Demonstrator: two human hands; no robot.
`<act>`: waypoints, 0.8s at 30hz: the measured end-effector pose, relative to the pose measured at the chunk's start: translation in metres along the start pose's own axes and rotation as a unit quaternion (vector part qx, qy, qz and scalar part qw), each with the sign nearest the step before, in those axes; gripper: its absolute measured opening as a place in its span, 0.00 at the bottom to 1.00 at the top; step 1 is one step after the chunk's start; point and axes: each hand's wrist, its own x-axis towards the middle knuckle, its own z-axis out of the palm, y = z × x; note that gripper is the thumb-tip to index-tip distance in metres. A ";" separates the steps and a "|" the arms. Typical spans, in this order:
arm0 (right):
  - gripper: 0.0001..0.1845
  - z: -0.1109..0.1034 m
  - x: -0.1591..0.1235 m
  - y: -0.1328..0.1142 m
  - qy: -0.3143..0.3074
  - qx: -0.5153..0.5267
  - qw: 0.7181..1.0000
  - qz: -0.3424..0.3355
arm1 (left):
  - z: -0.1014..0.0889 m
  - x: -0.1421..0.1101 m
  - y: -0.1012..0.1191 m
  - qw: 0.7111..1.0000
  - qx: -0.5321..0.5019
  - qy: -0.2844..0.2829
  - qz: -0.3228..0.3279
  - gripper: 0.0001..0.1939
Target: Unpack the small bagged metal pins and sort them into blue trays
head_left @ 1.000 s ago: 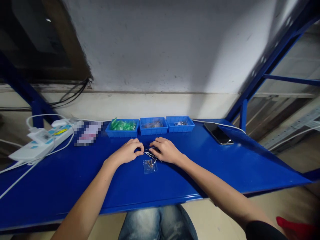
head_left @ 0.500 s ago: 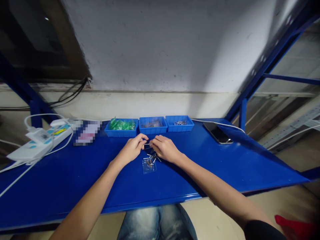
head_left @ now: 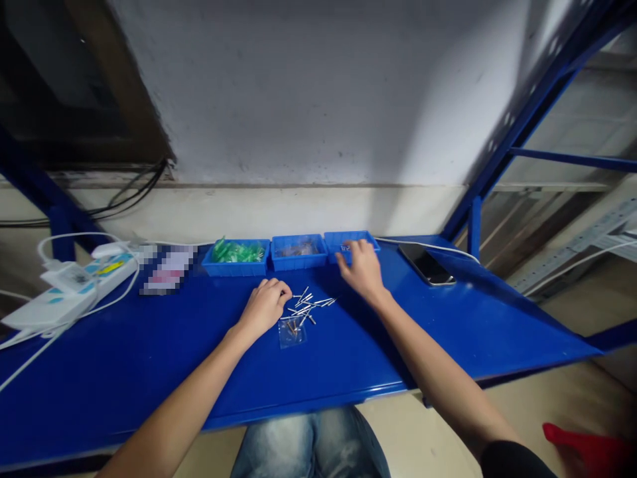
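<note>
My left hand (head_left: 266, 304) rests low over the blue table, with fingers curled and thumb against the forefinger. What they pinch, if anything, is too small to make out. Just right of its fingertips lies a loose pile of thin silver metal pins (head_left: 309, 305), which look like blind rivets. Below the pile is a small clear plastic bag (head_left: 292, 334) with brass-coloured screws in it. My right hand (head_left: 364, 269) is at the front of the right blue bin (head_left: 348, 236), thumb and fingers apart. It partly hides the small metal parts inside.
The left bin (head_left: 236, 269) holds green plastic pieces; the middle bin (head_left: 298, 261) holds clear bags. A phone (head_left: 428, 264) lies to the right. A white power strip (head_left: 70, 292) with cables takes up the table's left side, beside a blurred packet (head_left: 169, 269).
My right hand has left the left hand and moved right and away to the right bin, its fingers opening. My left hand has come slightly nearer, and more of the pins show.
</note>
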 end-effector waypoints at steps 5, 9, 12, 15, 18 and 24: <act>0.11 0.006 -0.021 -0.053 -0.146 0.055 0.964 -0.216 | -0.007 0.003 0.003 0.985 -0.166 0.027 -0.028 0.08; 0.11 -0.005 -0.024 -0.072 -0.142 0.019 0.966 -0.214 | -0.015 0.004 0.005 0.937 -0.335 0.054 -0.078 0.11; 0.11 -0.030 -0.024 -0.091 -0.105 0.089 0.973 -0.185 | -0.024 0.006 0.018 0.857 -0.493 0.047 -0.142 0.18; 0.12 -0.060 -0.033 -0.125 -0.076 0.243 0.940 -0.227 | -0.030 0.004 0.053 0.803 -0.583 -0.061 -0.105 0.20; 0.09 -0.080 -0.046 -0.155 -0.152 0.317 0.864 -0.361 | -0.026 -0.003 0.103 0.784 -0.557 -0.267 0.058 0.19; 0.09 -0.079 -0.058 -0.159 -0.215 0.343 0.799 -0.444 | -0.007 -0.008 0.139 0.728 -0.506 -0.456 0.073 0.25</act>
